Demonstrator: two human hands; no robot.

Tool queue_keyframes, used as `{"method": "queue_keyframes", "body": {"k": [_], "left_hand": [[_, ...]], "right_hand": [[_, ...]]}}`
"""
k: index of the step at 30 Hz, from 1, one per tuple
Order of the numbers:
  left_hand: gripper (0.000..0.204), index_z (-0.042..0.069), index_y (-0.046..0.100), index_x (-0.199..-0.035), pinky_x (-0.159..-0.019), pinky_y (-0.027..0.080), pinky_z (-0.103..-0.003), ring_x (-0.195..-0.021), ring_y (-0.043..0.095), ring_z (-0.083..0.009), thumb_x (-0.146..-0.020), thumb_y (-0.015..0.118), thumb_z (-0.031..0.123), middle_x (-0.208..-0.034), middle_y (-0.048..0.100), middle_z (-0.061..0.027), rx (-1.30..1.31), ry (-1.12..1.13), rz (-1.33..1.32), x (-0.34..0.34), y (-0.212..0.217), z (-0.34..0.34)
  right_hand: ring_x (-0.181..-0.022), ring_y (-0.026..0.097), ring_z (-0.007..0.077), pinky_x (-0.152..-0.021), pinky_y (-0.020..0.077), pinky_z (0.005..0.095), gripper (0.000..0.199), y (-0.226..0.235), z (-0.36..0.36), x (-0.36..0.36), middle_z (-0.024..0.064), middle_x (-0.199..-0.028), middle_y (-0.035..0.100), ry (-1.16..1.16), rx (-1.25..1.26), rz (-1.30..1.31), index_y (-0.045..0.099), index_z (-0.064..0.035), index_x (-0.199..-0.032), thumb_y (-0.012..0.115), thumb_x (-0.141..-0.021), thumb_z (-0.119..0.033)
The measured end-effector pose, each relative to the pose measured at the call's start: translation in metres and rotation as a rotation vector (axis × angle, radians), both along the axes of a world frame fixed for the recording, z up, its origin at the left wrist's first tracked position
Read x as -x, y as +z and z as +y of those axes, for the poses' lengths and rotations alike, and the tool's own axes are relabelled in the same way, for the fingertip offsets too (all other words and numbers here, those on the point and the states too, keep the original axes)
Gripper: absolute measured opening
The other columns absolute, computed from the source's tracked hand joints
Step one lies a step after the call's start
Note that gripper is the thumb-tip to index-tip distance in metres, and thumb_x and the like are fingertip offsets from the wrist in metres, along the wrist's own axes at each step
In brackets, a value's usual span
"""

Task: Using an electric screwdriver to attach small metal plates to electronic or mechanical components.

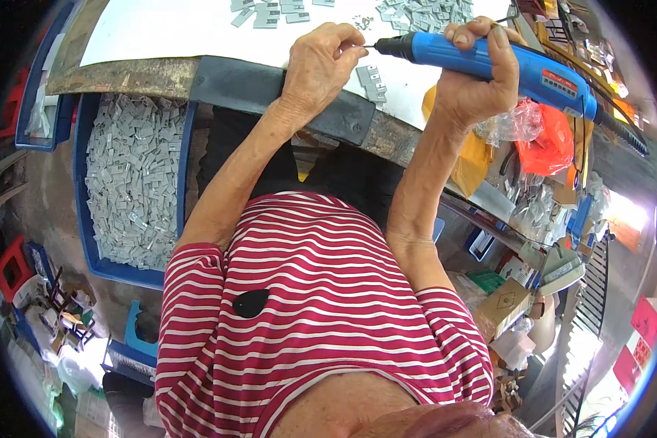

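Observation:
My right hand is wrapped round a blue electric screwdriver, held level over the table with its black nose and thin bit pointing left. At the bit's tip, the thumb and fingers of my left hand are pinched together. Whatever they hold is too small to make out. Just below the bit, a few flat grey plastic pieces lie on the white tabletop. Beyond my hands are a small scatter of tiny metal parts, rows of grey pieces and a heap of grey pieces.
A blue crate full of grey pieces stands below the table at left. Dark padding covers part of the worn table edge. Red and yellow plastic bags hang at right, near the screwdriver's cable. Cardboard boxes sit lower right.

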State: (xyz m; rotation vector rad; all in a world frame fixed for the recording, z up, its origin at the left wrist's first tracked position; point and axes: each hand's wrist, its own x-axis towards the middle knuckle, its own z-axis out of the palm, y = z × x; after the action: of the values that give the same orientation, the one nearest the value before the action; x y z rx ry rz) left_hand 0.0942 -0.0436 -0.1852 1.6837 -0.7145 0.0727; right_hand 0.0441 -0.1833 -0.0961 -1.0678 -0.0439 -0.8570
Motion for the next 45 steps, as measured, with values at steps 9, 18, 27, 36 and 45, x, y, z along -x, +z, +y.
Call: {"method": "queue_keyframes", "body": {"k": [9,18,27,36,45], "left_hand": [[0.015,0.002,0.065,-0.087,-0.052,0.042,-0.024,-0.059,0.051,-0.0095,-0.080,0.064,0.016,-0.073,0.062,-0.0040,0.013,-0.035,0.006,0.0002,0.0020,0.0017],[0.013,0.002,0.061,-0.081,-0.047,0.043,-0.026,-0.052,0.052,-0.0123,-0.081,0.061,0.015,-0.068,0.060,-0.0065,-0.077,0.041,-0.204,0.0016,-0.0052,-0.0018],[0.012,0.002,0.059,-0.080,-0.049,0.044,-0.028,-0.053,0.054,-0.0150,-0.080,0.062,0.014,-0.067,0.059,-0.0070,-0.107,0.054,-0.202,0.0011,-0.0055,-0.0017],[0.011,0.001,0.059,-0.080,-0.050,0.045,-0.028,-0.055,0.056,-0.0166,-0.079,0.061,0.012,-0.068,0.058,-0.0080,-0.117,0.043,-0.241,0.0010,-0.0059,-0.0025],[0.011,0.001,0.058,-0.080,-0.051,0.045,-0.029,-0.057,0.056,-0.0177,-0.079,0.060,0.012,-0.068,0.057,-0.0084,-0.129,0.036,-0.236,0.0008,-0.0053,-0.0019]], "right_hand": [[-0.062,0.051,0.0195,-0.067,0.0398,0.0386,0.012,0.0003,-0.0008,0.0024,0.0125,-0.077,0.058,-0.010,0.016,0.012,0.053,-0.0064,-0.090,0.054,-0.077,-0.007],[-0.061,0.052,0.0191,-0.066,0.0401,0.0388,0.012,0.0032,-0.0032,0.0071,0.0121,-0.078,0.058,-0.006,-0.062,-0.023,0.052,-0.0060,-0.089,0.054,-0.077,-0.009],[-0.062,0.052,0.0186,-0.066,0.0403,0.0382,0.009,0.0039,0.0022,0.0068,0.0117,-0.078,0.059,-0.019,-0.006,-0.017,0.054,-0.0064,-0.086,0.053,-0.078,-0.009],[-0.063,0.052,0.0188,-0.066,0.0401,0.0387,0.011,0.0036,0.0018,0.0071,0.0116,-0.078,0.059,0.000,-0.012,-0.008,0.055,-0.0066,-0.088,0.053,-0.077,-0.010],[-0.063,0.052,0.0194,-0.067,0.0402,0.0390,0.011,0.0033,0.0033,0.0065,0.0125,-0.079,0.058,-0.004,0.024,0.012,0.055,-0.0066,-0.089,0.054,-0.078,-0.010]]}}
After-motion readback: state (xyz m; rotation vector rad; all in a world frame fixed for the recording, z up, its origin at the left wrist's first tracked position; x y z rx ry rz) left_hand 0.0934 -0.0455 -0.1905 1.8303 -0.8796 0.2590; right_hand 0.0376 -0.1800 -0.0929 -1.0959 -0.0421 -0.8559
